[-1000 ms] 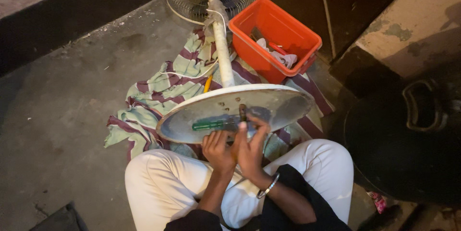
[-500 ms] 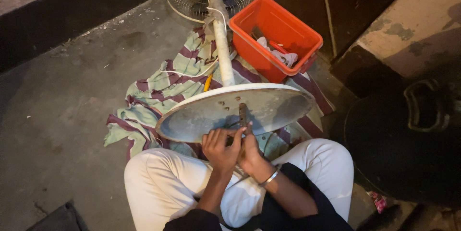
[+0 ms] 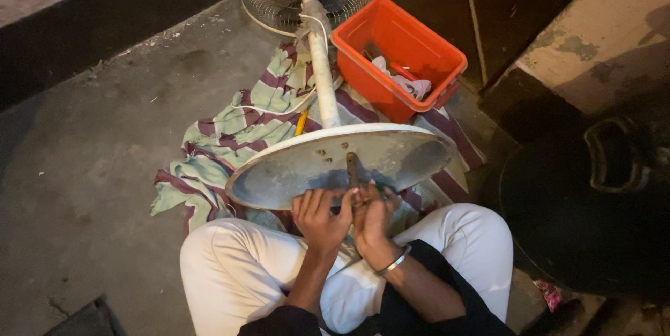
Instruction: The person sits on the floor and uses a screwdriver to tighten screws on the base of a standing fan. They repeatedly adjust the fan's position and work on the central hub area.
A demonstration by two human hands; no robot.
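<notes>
Green screwdriver gone from view | left hand [image 3: 319, 216], right hand [image 3: 372, 217] together, clamped on tool at fan base [image 3: 293, 168]

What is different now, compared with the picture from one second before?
The green-handled tool that lay across the underside of the fan base one second ago no longer lies there; only a green bit shows by the right hand. Both hands have closed together at the base's near edge, the left hand curled beside the right. The fan, striped cloth and orange bin stayed in place.
</notes>
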